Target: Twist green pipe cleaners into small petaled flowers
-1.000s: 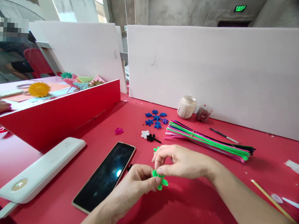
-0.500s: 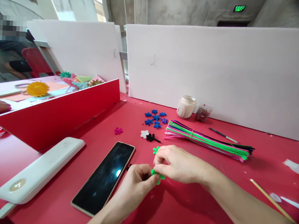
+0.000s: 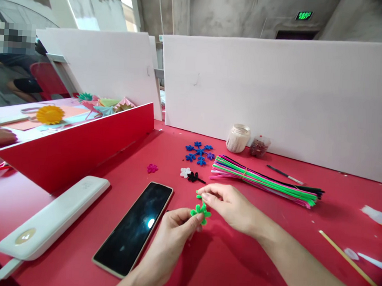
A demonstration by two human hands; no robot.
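My left hand (image 3: 179,228) is closed, with thumb and fingers pinching a green pipe cleaner flower (image 3: 201,212) whose petals face up. Just above it, my right hand (image 3: 228,203) pinches a smaller looped green end of the same pipe cleaner piece (image 3: 199,196). A short green stem seems to join the two parts, though fingers hide some of it. Beyond my hands lie a black flower with a stem (image 3: 193,177), a white flower (image 3: 185,172), a magenta flower (image 3: 152,168) and a blue snowflake shape (image 3: 199,153), all of pipe cleaner.
A banded bundle of pipe cleaners (image 3: 266,182) lies right of centre, before a white jar (image 3: 238,138) and a small tub (image 3: 260,146). Left are a phone (image 3: 134,228), a white power bank (image 3: 55,216) and a red divider (image 3: 80,147). A wooden stick (image 3: 348,260) lies right.
The green flower has turned to face upward in my left hand. My right hand has moved up and away from it, now pinching the smaller green end.
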